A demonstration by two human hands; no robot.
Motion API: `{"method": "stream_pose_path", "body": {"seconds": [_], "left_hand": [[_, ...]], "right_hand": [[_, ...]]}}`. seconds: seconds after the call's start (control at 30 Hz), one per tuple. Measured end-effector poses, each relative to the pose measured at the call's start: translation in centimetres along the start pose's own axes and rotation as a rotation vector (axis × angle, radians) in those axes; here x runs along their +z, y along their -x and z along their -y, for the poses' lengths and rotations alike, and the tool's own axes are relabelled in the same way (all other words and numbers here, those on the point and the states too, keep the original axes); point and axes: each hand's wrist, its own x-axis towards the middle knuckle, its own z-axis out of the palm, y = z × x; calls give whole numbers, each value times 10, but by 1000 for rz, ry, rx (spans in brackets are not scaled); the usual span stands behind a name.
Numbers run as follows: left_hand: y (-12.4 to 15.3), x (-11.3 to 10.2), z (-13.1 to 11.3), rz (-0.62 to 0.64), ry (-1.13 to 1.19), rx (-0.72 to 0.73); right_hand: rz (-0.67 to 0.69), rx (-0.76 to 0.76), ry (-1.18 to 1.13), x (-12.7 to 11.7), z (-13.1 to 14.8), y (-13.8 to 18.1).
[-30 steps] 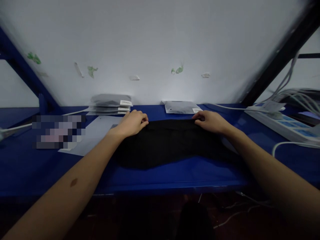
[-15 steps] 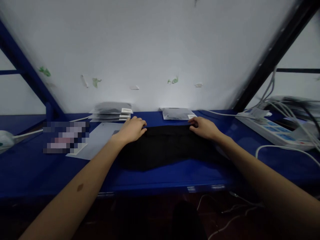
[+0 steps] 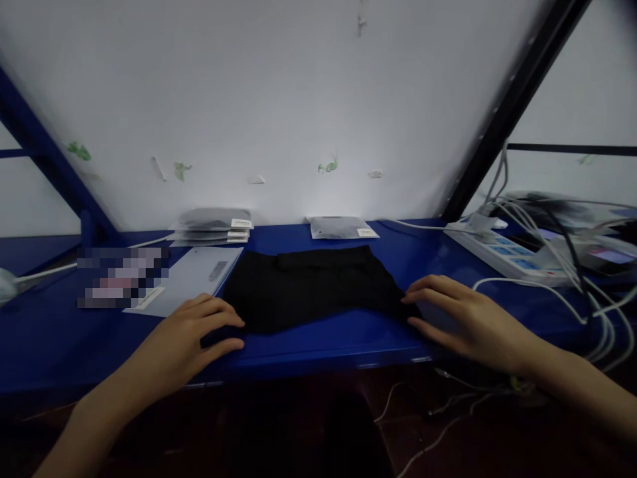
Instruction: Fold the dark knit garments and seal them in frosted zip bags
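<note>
A black cloth lies nearly flat on the glossy blue tabletop, its outline a wide, uneven trapezoid with a soft, matte surface and a doubled band along the far edge. The left hand is at its near left corner, thumb and fingers parted, the fingertips right by the fabric; whether they touch it I cannot tell. The right hand is also spread, fingers and thumb apart at the cloth's tapering right end, fingertips meeting the dark fabric.

Beyond the left hand lies a flat, frosted plastic bag with a pale label. Behind it sits a stack of translucent grey packets, and a single packet, slightly puffed, rests near the smooth white wall. To the right is a long white power strip with blue socket faces.
</note>
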Motion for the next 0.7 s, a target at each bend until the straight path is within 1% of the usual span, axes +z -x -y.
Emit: {"method": "stream_pose_path", "body": {"seconds": [0.07,0.17,0.3,0.4,0.5,0.57,0.63,0.7], "left_hand": [[5,4,7,-5,8,1],[3,7,12,-27,-3,24],[-3,7,14,-41,-71,68],[-2,7,11,-42,-104,59],[-1,4,4,-71,-89,-11],[-6,0,-1,-139,-73,-96],[-18,-5,-5,-237,-56,-182],[-37,-10,-4,-322,-30,-247]], "right_hand": [[-9,-22,45,5,-1,6],[-32,-13,105,13,-3,8],[-48,6,179,17,-5,9],[-52,8,206,15,-5,13],[-39,12,172,11,-3,13],[-61,36,121,9,-3,6],[-141,105,76,8,-4,-10],[-251,224,51,9,-7,-35]]}}
